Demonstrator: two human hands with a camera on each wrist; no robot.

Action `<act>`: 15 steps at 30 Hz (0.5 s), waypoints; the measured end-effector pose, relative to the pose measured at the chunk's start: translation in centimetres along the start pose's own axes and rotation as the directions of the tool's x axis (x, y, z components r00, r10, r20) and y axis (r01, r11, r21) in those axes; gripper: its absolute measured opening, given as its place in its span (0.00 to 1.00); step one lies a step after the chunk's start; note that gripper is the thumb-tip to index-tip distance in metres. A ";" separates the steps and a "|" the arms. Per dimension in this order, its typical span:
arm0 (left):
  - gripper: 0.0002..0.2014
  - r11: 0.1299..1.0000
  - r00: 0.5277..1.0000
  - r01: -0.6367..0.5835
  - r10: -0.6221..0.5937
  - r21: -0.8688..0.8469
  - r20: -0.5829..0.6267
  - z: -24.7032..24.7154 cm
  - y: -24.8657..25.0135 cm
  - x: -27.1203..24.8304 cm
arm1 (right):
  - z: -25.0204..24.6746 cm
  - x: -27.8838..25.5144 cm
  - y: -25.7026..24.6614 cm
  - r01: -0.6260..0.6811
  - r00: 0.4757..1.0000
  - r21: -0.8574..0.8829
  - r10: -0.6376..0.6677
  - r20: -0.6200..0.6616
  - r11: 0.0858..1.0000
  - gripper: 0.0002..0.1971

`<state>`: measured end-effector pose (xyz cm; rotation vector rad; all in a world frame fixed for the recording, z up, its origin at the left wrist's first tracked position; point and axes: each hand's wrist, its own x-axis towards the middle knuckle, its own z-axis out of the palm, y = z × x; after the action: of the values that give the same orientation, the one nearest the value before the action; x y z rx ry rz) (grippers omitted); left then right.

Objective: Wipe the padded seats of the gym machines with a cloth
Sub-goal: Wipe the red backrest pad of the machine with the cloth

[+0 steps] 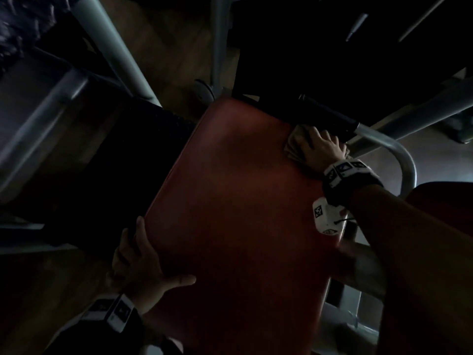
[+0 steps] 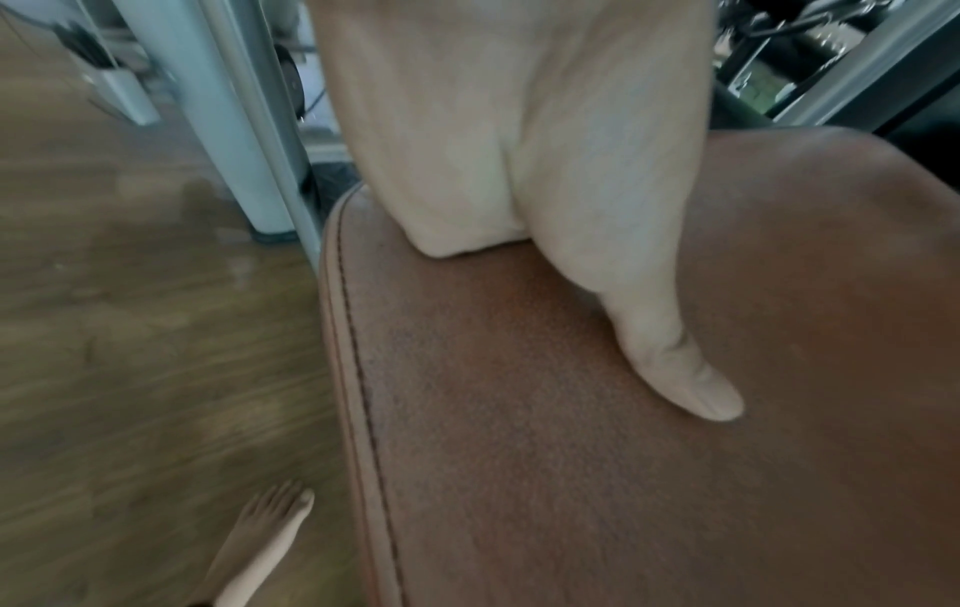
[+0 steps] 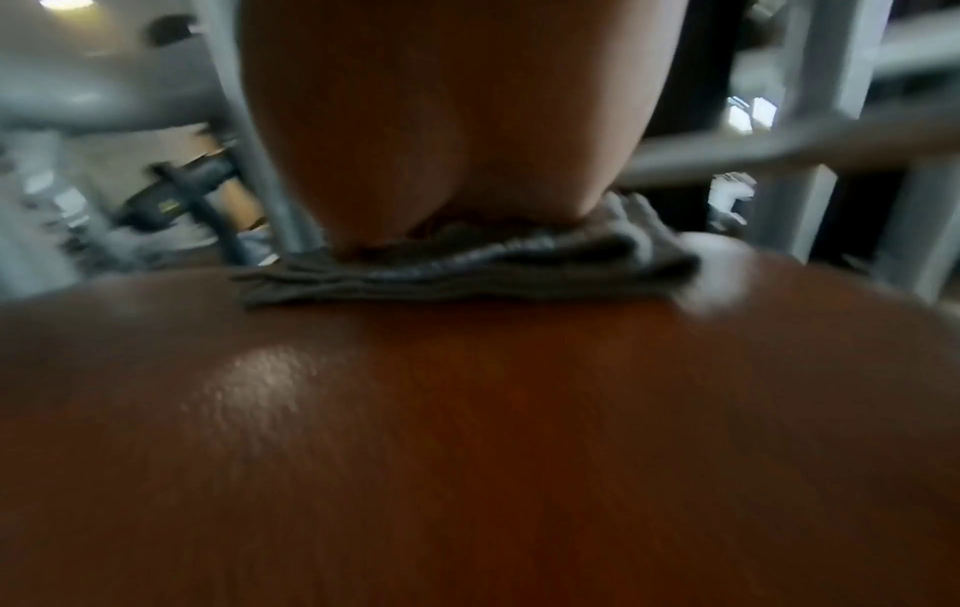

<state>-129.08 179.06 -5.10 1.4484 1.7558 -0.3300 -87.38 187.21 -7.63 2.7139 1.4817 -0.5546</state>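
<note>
A red padded seat (image 1: pixel 243 201) fills the middle of the head view. On its far right corner lies a folded grey-brown cloth (image 1: pixel 294 143), and my right hand (image 1: pixel 321 147) presses flat on it with the fingers spread. The right wrist view shows the palm (image 3: pixel 457 123) bearing down on the cloth (image 3: pixel 467 267) on the glossy seat (image 3: pixel 467 451). My left hand (image 1: pixel 143 262) holds the seat's near left edge, with the fingers down the side. Its thumb (image 2: pixel 675 361) lies on top of the seat (image 2: pixel 571 472).
Grey metal frame tubes (image 1: pixel 115 47) rise at the far left. A black handle grip (image 1: pixel 327 114) on a curved tube (image 1: pixel 399 155) sits just beyond the cloth. Another red pad (image 1: pixel 445 198) is at the right. A wooden floor (image 2: pixel 129 328) and a bare foot (image 2: pixel 265 534) lie left of the seat.
</note>
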 end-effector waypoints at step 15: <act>0.80 0.999 1.000 -0.026 0.026 0.034 -0.001 0.0 -0.6 0.1 | -0.4 -1.0 1.4 -0.073 0.997 0.034 0.072 0.024 0.997 0.30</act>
<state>-129.60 178.90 -5.36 1.4941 1.7390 -0.3465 -86.64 185.72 -7.18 2.7648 1.3754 -0.6120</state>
